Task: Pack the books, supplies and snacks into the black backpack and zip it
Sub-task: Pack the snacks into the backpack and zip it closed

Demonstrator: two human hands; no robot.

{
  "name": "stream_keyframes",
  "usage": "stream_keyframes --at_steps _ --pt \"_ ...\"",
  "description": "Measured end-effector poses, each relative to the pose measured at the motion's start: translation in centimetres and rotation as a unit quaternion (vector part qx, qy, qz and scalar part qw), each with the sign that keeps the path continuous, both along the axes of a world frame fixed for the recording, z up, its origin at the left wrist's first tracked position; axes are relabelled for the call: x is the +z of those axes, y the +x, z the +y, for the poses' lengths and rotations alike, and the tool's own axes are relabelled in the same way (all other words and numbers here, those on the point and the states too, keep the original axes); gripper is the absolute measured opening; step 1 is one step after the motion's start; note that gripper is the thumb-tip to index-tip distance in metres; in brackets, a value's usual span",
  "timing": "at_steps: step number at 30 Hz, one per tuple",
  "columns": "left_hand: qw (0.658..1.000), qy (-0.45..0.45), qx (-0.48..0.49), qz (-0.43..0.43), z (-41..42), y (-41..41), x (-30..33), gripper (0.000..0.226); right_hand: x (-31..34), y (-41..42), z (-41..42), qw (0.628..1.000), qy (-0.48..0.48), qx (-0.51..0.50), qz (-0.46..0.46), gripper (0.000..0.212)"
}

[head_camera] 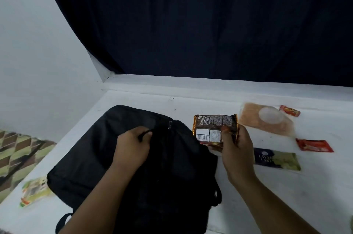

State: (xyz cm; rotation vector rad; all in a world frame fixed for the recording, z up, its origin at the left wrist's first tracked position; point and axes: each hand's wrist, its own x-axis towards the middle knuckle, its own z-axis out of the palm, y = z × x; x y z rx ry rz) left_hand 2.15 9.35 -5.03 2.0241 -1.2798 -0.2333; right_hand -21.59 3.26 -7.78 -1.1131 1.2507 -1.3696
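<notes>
The black backpack [91,157] lies on the white table [145,98] in front of me. My left hand [131,148] rests on top of it and grips a fold of its fabric beside the zipper pull [170,125]. Just right of the bag, my right hand [236,149] holds a brown and gold snack packet [214,127] upright, its barcode side facing me. Whether the bag's zip is open cannot be told.
To the right lie an orange packet [254,119], two small red wrappers [289,110] [315,145] and a dark blue and green cake box [278,159]. A green snack pack [33,192] sits at the table's left edge. A dark curtain [191,23] hangs behind.
</notes>
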Motion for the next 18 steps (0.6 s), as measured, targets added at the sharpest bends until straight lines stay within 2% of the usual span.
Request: stream_keyframes --at_steps 3,7,13,16,18 --pt "0.999 -0.019 -0.033 0.0 -0.2 1.5 1.6 0.008 0.8 1.8 1.7 1.0 -0.012 -0.011 -0.012 0.012" --pt "0.997 -0.02 -0.063 0.035 0.0 3.1 2.6 0.005 2.1 3.8 4.4 0.995 -0.081 -0.06 0.013 0.009" --pt "0.99 -0.027 -0.102 0.092 0.1 4.5 3.1 0.007 2.6 6.8 8.3 0.973 -0.206 -0.093 0.055 0.024" --pt "0.986 -0.03 -0.125 0.106 0.3 4.8 3.1 0.007 2.2 8.1 9.5 0.973 -0.204 -0.084 0.064 0.023" --pt "0.984 -0.034 -0.133 0.117 0.3 5.0 3.1 0.007 2.0 9.0 9.8 0.987 -0.142 -0.053 0.059 0.019"
